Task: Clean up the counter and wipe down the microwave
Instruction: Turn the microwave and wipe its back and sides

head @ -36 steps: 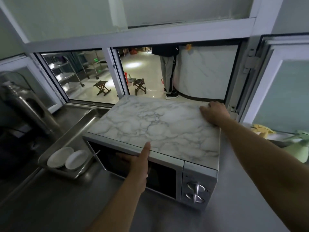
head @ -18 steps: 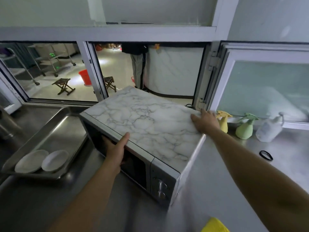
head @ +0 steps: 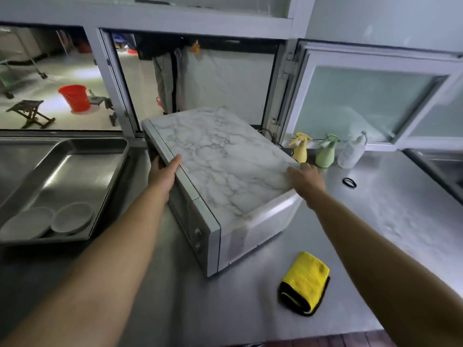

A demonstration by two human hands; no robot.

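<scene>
A microwave with a marble-patterned top stands on the steel counter, turned so its door faces left and its right side faces me. My left hand grips the front top edge over the door, thumb on top. My right hand holds the top's back right corner, fingers curled over the edge. A folded yellow and black cloth lies on the counter in front of the microwave, touching neither hand.
A steel tray at the left holds two white dishes. Three spray bottles, yellow, green and clear, stand by the window behind the microwave. A black ring lies on the counter at right. A sink edge shows far right.
The microwave has swung round: its front faced me a second ago and now faces left. Both hands stayed on it. The view shifted right, and the cloth came into sight.
</scene>
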